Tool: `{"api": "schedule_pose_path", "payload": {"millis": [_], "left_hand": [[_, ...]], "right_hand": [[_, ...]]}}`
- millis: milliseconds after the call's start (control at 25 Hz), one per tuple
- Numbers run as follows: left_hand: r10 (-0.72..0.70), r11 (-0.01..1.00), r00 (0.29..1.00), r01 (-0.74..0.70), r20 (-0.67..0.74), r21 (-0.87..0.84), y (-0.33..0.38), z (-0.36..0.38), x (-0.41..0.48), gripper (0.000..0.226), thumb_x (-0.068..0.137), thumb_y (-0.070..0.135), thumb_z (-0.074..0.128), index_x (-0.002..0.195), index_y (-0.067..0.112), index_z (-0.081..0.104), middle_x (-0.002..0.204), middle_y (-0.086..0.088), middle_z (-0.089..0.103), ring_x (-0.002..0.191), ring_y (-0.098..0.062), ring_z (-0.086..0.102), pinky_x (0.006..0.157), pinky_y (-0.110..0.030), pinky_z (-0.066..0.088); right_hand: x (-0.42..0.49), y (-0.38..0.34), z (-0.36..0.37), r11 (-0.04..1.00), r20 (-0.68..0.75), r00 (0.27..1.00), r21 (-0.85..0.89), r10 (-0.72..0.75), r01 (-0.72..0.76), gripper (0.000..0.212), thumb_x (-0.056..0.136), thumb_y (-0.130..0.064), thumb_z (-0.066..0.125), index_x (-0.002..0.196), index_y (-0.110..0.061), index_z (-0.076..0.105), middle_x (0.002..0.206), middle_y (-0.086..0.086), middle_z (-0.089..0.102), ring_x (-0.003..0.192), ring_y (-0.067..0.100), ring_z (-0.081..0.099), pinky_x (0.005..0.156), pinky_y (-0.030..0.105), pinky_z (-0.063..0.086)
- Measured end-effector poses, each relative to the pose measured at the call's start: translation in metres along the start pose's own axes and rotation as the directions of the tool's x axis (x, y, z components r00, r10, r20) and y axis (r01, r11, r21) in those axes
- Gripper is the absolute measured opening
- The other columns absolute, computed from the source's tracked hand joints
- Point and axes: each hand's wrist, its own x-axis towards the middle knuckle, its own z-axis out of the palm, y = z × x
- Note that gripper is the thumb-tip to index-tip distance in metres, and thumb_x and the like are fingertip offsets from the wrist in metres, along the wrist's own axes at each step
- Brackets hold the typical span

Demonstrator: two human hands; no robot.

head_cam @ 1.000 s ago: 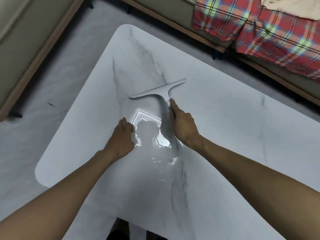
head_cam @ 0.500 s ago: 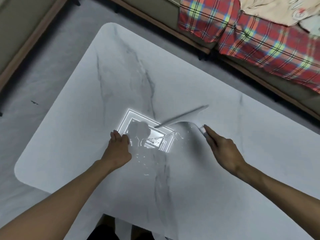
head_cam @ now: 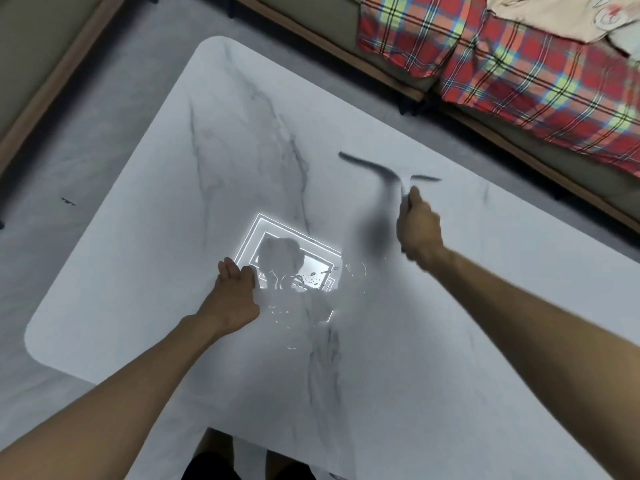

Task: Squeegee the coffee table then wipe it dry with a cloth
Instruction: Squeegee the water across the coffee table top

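While the left hand (head_cam: 235,292) rests on the white marble desk (head_cam: 450,341) near its middle, fingers loosely bent and holding nothing that shows, the right hand (head_cam: 417,226) grips the handle of the squeegee (head_cam: 401,183). The blurred blade lies crosswise toward the far edge; whether it touches the surface cannot be told. Water droplets (head_cam: 311,282) glint between the hands. A plaid blanket (head_cam: 519,64) lies beyond the far edge.

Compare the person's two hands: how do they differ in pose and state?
The left hand rests on the table without a tool; the right hand grips the squeegee. The left hand is sharp and nearer; the right hand is blurred and farther out. Both are bare.
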Motion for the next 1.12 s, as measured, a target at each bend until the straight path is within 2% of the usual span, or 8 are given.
{"api": "schedule_pose_path", "payload": {"millis": [80, 280, 440, 520, 720, 880, 1000, 1120], "left_hand": [[-0.005, 1.0, 1.0, 0.005, 0.009, 0.009, 0.0, 0.0, 0.0, 0.034, 0.08, 0.004, 0.048, 0.111, 0.009, 0.035, 0.156, -0.032, -0.006, 0.148, -0.041, -0.011, 0.119, -0.04, 0.015], [-0.027, 0.999, 0.999, 0.026, 0.021, 0.032, 0.003, 0.001, 0.002, 0.048, 0.081, 0.007, 0.046, 0.127, 0.002, 0.034, 0.154, -0.035, -0.004, 0.147, -0.044, -0.011, 0.121, -0.044, 0.012], [-0.046, 0.997, 0.999, 0.045, 0.018, 0.056, 0.007, 0.003, 0.001, 0.05, 0.083, 0.005, 0.043, 0.131, -0.002, 0.031, 0.152, -0.038, -0.005, 0.146, -0.046, -0.01, 0.121, -0.044, 0.009], [-0.057, 0.996, 0.998, 0.056, 0.008, 0.068, 0.008, 0.005, 0.002, 0.053, 0.083, 0.003, 0.041, 0.134, -0.003, 0.029, 0.152, -0.04, -0.005, 0.146, -0.047, -0.01, 0.121, -0.045, 0.008], [-0.082, 0.991, 0.997, 0.082, -0.005, 0.109, 0.007, 0.013, 0.004, 0.052, 0.083, 0.004, 0.036, 0.134, -0.004, 0.026, 0.148, -0.045, -0.003, 0.143, -0.053, -0.01, 0.12, -0.047, 0.009], [-0.086, 0.992, 0.996, 0.087, -0.009, 0.095, 0.014, 0.013, 0.002, 0.049, 0.081, 0.005, 0.042, 0.129, 0.0, 0.031, 0.15, -0.042, -0.008, 0.144, -0.05, -0.012, 0.12, -0.047, 0.007], [-0.074, 0.993, 0.997, 0.074, -0.007, 0.091, 0.013, 0.011, -0.001, 0.049, 0.081, 0.006, 0.043, 0.129, 0.001, 0.032, 0.151, -0.04, -0.008, 0.144, -0.049, -0.013, 0.121, -0.046, 0.007], [-0.053, 0.998, 0.998, 0.055, -0.036, 0.044, 0.009, 0.012, -0.004, 0.049, 0.081, 0.006, 0.047, 0.129, 0.003, 0.035, 0.155, -0.033, -0.004, 0.147, -0.042, -0.01, 0.121, -0.043, 0.009]], "right_hand": [[-0.05, 0.025, 0.008, 0.999, 0.042, 0.999, -0.024, -0.029, 0.03, 0.042, 0.102, -0.035, 0.023, 0.141, -0.023, 0.033, 0.096, 0.019, 0.065, 0.079, 0.044, 0.063, 0.068, 0.051, 0.055], [-0.127, 0.064, -0.028, 0.998, 0.248, 0.967, -0.03, 0.054, -0.048, 0.04, 0.102, -0.043, 0.025, 0.135, -0.027, 0.042, 0.066, -0.004, 0.05, 0.056, 0.022, 0.041, 0.05, 0.023, 0.034], [-0.03, 0.052, -0.049, 1.0, -0.018, 1.0, 0.009, -0.019, 0.019, 0.036, 0.1, -0.041, 0.026, 0.124, -0.021, 0.045, 0.084, 0.019, 0.065, 0.066, 0.027, 0.051, 0.058, 0.036, 0.047], [0.025, 0.042, -0.055, 0.999, -0.072, 0.997, 0.037, 0.035, -0.032, 0.035, 0.098, -0.041, 0.024, 0.118, -0.022, 0.043, 0.086, 0.02, 0.06, 0.063, 0.028, 0.051, 0.049, 0.03, 0.043], [0.029, 0.048, -0.038, 0.984, 0.009, 0.987, 0.079, 0.16, -0.16, 0.035, 0.101, -0.033, 0.023, 0.129, -0.022, 0.04, 0.094, 0.019, 0.06, 0.053, 0.03, 0.055, 0.037, 0.026, 0.041], [-0.075, 0.09, -0.002, 0.998, 0.073, 0.996, -0.011, 0.058, -0.057, 0.049, 0.101, -0.043, 0.023, 0.149, -0.035, 0.02, 0.092, 0.02, 0.066, 0.071, 0.042, 0.065, 0.066, 0.049, 0.057], [-0.124, 0.089, -0.012, 1.0, 0.209, 0.978, -0.022, 0.014, -0.009, 0.047, 0.103, -0.038, 0.026, 0.149, -0.03, 0.026, 0.079, 0.008, 0.064, 0.064, 0.032, 0.055, 0.061, 0.036, 0.049], [-0.088, 0.061, -0.029, 0.997, 0.118, 0.993, 0.075, -0.012, 0.003, 0.037, 0.102, -0.036, 0.027, 0.136, -0.027, 0.04, 0.077, 0.011, 0.06, 0.06, 0.027, 0.05, 0.057, 0.034, 0.044]]}}
